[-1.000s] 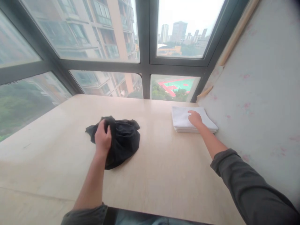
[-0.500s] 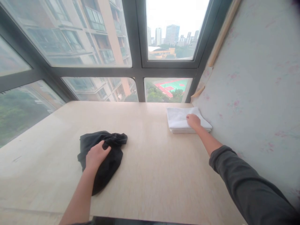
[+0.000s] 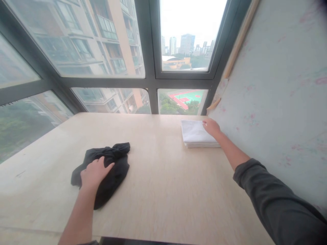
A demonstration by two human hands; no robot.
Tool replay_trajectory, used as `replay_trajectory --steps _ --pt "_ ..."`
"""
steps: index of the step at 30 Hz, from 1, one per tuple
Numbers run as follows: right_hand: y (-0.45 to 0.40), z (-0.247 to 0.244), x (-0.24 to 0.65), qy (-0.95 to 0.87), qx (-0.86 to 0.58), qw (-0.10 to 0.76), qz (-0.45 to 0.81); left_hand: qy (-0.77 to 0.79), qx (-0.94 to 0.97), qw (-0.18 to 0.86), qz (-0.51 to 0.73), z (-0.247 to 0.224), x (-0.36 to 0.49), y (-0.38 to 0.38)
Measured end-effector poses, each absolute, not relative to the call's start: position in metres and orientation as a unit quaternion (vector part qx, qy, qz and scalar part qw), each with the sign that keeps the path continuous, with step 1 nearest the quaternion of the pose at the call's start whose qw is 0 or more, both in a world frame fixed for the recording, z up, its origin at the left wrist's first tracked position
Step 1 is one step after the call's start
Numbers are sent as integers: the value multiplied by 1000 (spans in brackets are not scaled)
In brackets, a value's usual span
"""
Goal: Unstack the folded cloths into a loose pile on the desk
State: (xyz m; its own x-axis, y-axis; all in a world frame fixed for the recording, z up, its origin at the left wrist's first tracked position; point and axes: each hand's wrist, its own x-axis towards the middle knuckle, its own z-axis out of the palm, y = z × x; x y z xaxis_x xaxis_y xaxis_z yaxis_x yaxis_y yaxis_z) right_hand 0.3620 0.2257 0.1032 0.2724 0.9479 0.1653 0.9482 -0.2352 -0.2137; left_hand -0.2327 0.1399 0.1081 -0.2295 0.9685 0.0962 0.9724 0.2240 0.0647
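My left hand [image 3: 95, 172] lies over a crumpled black cloth garment [image 3: 113, 182] on the left of the tabletop. Its fingers are curled into the fabric, the thumb to the right. Toward the back right, beside the wall, sits a flat stack of folded white cloths [image 3: 194, 132]. My right hand [image 3: 211, 127] is closed at the back right corner of this stack, thumb and fingers pinching the top cloth. The wrist and forearm cover the stack's right side.
The pale wooden tabletop [image 3: 153, 190] reaches back to grey-framed windows [image 3: 150, 83]. A flower-patterned wall [image 3: 278, 112] borders it on the right. Beyond the glass are buildings and a sports court.
My left hand and the black garment have shifted left, and the garment's left part spreads wider. My right hand has moved from the middle of the white stack's top to its back right corner.
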Motion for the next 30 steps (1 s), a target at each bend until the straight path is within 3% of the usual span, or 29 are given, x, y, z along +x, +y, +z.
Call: replay_trajectory --steps 4,7,9,11,20,23,28,30 --pt "217 83 360 -599 -795 88 32 -698 -671 147 -204 88 -191 101" --pt "212 74 357 -585 -807 68 36 -605 -745 21 -282 65 -149 67" --pt "211 76 356 -578 -813 67 29 -550 -775 -126 -285 44 -120 49" --pt "211 82 355 -575 -815 73 19 -527 -784 -194 -265 25 -96 38" --pt "203 136 345 -567 -814 125 -16 -534 -776 -217 -255 10 -78 36" --pt "193 185 343 -569 -790 217 -69 -535 -774 -218 -261 10 -79 36" --pt "165 263 331 -502 -619 552 -246 -542 -763 -219 -276 8 -78 37" --pt "156 268 310 -498 -595 584 -238 -543 -760 -223 -280 8 -78 37"
